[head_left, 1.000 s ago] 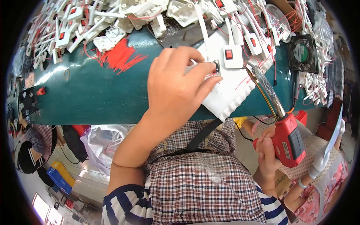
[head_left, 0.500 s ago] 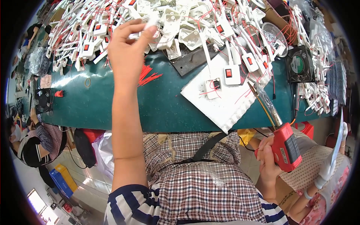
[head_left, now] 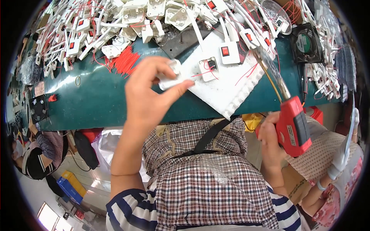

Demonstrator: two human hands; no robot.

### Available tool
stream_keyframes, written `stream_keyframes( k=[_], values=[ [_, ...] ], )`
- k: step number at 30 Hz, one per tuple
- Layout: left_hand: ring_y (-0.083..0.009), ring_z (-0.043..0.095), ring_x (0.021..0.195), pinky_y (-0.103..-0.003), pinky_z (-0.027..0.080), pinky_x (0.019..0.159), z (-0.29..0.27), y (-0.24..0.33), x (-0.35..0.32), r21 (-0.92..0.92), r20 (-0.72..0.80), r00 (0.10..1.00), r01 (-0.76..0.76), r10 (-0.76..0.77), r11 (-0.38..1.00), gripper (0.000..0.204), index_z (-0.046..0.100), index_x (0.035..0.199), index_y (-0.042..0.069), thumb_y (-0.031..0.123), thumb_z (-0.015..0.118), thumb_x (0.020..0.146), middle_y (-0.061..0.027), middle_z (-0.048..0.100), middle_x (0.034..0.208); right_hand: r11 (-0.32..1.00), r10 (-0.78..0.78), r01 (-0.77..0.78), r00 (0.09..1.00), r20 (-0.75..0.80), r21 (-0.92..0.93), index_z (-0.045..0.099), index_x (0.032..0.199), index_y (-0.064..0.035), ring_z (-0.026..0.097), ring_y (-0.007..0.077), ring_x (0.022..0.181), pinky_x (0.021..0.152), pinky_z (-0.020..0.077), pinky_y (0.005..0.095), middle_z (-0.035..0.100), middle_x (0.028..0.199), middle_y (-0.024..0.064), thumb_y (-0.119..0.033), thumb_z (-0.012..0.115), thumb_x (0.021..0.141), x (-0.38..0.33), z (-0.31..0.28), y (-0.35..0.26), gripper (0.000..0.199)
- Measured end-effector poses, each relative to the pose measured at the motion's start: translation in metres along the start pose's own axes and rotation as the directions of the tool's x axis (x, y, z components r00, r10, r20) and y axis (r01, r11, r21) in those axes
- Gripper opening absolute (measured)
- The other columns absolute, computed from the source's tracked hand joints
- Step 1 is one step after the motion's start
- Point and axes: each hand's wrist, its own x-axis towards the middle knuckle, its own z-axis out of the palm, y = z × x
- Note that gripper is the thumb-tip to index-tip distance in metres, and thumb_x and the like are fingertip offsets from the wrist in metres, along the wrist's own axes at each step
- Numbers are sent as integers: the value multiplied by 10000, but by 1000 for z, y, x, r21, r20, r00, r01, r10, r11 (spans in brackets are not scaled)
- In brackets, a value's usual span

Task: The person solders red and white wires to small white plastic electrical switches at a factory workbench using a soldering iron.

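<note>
My left hand (head_left: 148, 92) is above the table, left of a white foam pad (head_left: 221, 102), with its fingers curled round a white plastic housing piece (head_left: 168, 81). On the pad lies an opened white switch box (head_left: 208, 73) with a black switch part and thin red wires. Behind it sits a closed white box with a red rocker switch (head_left: 230, 54). In my right hand (head_left: 271, 140) is a red soldering gun (head_left: 293, 129), its grip wrapped by my fingers. Its metal barrel points up and left over the pad's right edge.
Across the table's back are heaped white switch boxes (head_left: 81, 25) and open housing shells (head_left: 179, 17). Cut red wires (head_left: 125, 61) lie left of my left hand. A black fan (head_left: 305, 43) stands to the right. Another person's gloved hand (head_left: 338, 163) is at far right.
My left hand has come from the heap toward me and rightward, bringing the white housing piece. The view has shifted, and my right hand still holds the soldering gun.
</note>
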Motion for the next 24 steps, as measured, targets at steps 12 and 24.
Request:
stream_keyframes(
  k=[12, 24],
  values=[
    [-226, 658, 843, -327, 534, 720, 33, 1, -24, 137, -91, 989, -102, 115, 985, 280, 683, 853, 23, 67, 876, 654, -95, 668, 1012, 531, -745, 674, 660, 96, -513, 530, 1166, 3, 602, 386, 911, 700, 521, 435, 580, 1034, 173, -98, 831, 680, 73, 101, 30, 580],
    [-238, 651, 828, -336, 517, 709, 50, -6, -22, 154, -145, 977, -133, 156, 979, 267, 709, 895, 25, 68, 867, 685, -95, 689, 980, 625, -624, 535, 780, 48, -568, 466, 1259, 21, 617, 248, 985, 866, 494, 353, 577, 1118, 133, -105, 872, 737, 83, 84, 20, 673]
  ],
)
